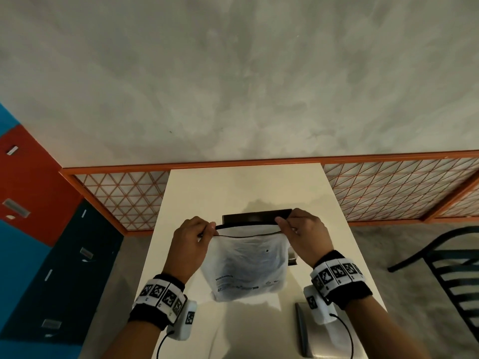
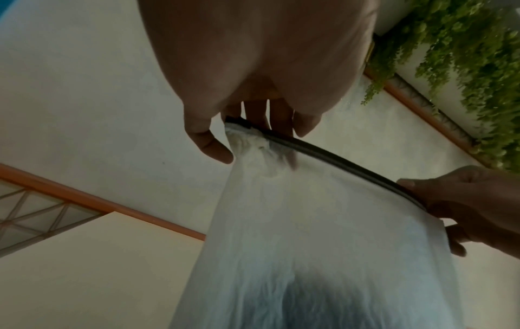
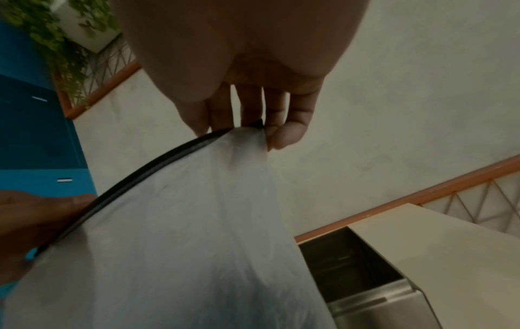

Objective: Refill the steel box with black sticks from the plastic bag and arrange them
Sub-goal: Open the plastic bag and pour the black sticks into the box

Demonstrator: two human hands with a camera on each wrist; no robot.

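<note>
left hand (image 1: 190,238) and right hand (image 1: 303,233) each pinch top corner of plastic bag (image 1: 246,265), held above table (image 1: 197,193). steel box (image 3: 363,276) behind, open. step: opening bag; next, pull mouth apart, reach sticks.

Bag held above table, between both hands.
Plastic bag (image 1: 246,265) hangs between left hand (image 1: 190,244) and right hand (image 1: 305,237); steel box (image 3: 365,280) sits beyond, below right hand.

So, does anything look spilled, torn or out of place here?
Nothing stands out. Both hands, left and right, pinch the top corners of the plastic bag; no sticks lie loose on the table.
</note>
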